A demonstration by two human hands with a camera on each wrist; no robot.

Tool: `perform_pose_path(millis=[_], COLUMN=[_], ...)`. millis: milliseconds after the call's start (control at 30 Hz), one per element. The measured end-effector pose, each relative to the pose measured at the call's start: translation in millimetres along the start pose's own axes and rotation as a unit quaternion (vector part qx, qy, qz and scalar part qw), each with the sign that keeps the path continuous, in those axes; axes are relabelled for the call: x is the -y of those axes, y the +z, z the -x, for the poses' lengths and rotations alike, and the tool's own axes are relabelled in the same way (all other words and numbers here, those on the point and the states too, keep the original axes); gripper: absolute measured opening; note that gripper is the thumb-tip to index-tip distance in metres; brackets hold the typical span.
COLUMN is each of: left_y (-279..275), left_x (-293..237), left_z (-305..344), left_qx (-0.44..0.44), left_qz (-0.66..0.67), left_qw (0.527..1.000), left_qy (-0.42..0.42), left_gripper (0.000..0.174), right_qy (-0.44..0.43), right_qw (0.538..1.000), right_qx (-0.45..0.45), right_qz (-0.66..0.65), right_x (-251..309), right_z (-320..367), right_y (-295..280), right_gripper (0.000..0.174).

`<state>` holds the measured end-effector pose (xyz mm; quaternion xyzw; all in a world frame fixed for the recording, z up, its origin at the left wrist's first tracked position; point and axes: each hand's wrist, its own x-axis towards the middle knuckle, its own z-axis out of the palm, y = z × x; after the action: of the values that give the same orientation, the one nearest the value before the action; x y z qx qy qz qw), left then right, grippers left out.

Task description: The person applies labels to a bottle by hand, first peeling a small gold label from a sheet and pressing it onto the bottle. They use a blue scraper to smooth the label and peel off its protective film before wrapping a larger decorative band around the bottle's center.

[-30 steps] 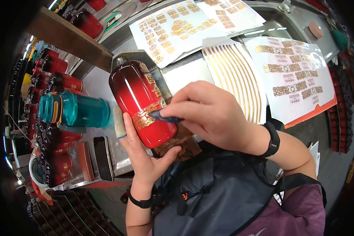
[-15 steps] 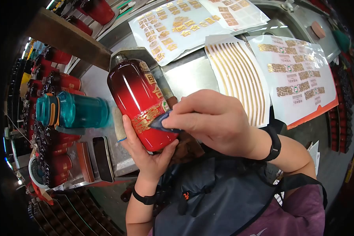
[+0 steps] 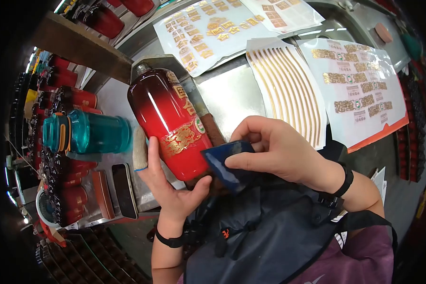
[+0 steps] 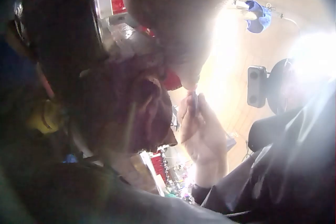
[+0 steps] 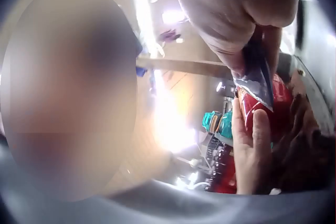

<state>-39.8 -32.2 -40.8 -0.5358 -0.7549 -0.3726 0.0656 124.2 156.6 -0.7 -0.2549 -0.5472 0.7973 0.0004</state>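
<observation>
In the head view a red bottle (image 3: 168, 111), dark toward its neck, lies tilted with a gold dragon-like label and a small green-and-white mark around its lower body. My left hand (image 3: 173, 191) holds the bottle's base end, fingers along one side and thumb at the bottom edge; one finger wears a pale cover (image 3: 139, 150). Beside the base, my right hand (image 3: 281, 154) pinches a dark blue flat piece (image 3: 227, 165), apart from the label. The right wrist view also shows the blue piece (image 5: 257, 77) in front of the bottle (image 5: 278, 98).
A teal water bottle (image 3: 99, 131) and a phone (image 3: 124, 189) lie at the left. Sheets of gold stickers (image 3: 201, 35), gold strips (image 3: 288, 90) and banded labels (image 3: 357, 85) are spread behind and right. A wooden beam (image 3: 87, 47) reaches in from upper left.
My right hand has drawn the blue piece off the label, toward my body and right, and the piece now shows its broad face. The left hand still holds the bottle.
</observation>
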Motion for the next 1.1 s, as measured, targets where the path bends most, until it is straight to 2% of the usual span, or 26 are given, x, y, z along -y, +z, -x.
perform_pose_path(millis=[33,100,133,167,200,233,300,367,433,500,967,1067,1100], left_y=[-2.7,-7.3,-9.5,-11.6,-13.4,-14.3,-13.5,-14.9,-13.4,-10.5,-15.3,-16.2,-16.1], left_x=[-0.1,-0.5,-1.1,-1.6,-2.1,-2.9,-5.1,-8.9,-11.3,-13.5,-13.5,-12.9,-12.7], left_z=[-3.3,-11.8,-13.1,-13.6,-14.2,-14.8,-16.8,-20.0,-21.6,-22.7,-30.1,-30.4,-30.3], left_qx=[0.002,-0.018,-0.018,-0.015,-0.012,-0.012,-0.018,-0.014,-0.010,-0.030,-0.002,0.016,0.024], left_qz=[-0.001,-0.038,-0.039,-0.034,-0.029,-0.031,-0.021,-0.017,-0.013,0.034,0.005,-0.009,-0.013], left_qw=[1.000,0.998,0.998,0.999,0.999,0.999,0.999,0.999,0.999,0.999,0.999,0.998,0.997], left_qy=[0.001,0.043,0.045,0.039,0.034,0.034,0.031,0.030,0.029,0.011,0.046,0.065,0.071], left_gripper=[0.102,0.077,0.077,0.068,0.060,0.060,0.052,0.051,0.051,0.049,0.042,0.040,0.039], right_qy=[-0.003,-0.013,-0.021,-0.023,0.012,0.047,0.042,0.038,0.038,0.036,0.035,0.026,0.031], right_qw=[0.999,0.999,0.999,0.999,0.999,0.998,0.998,0.998,0.995,0.994,0.984,0.983,0.983], right_qx=[0.014,0.023,0.033,0.034,0.033,0.032,0.032,0.032,0.034,0.034,0.029,0.033,0.038], right_qz=[-0.033,-0.028,-0.021,-0.022,-0.025,-0.027,-0.039,-0.050,-0.086,-0.093,-0.173,-0.179,-0.177], right_x=[-0.8,-6.4,-7.8,-3.5,4.1,8.2,5.8,2.1,-1.6,-5.2,-20.7,-21.7,-21.5], right_z=[-1.9,-8.2,-10.6,-10.1,-8.1,-7.2,-8.7,-9.8,-10.5,-10.9,-10.6,-10.4,-10.2], right_y=[2.0,5.3,6.5,7.9,9.7,11.3,13.5,15.8,19.0,22.5,31.8,31.0,29.9], right_gripper=[0.026,0.025,0.025,0.025,0.025,0.025,0.025,0.025,0.037,0.038,0.039,0.037,0.031])
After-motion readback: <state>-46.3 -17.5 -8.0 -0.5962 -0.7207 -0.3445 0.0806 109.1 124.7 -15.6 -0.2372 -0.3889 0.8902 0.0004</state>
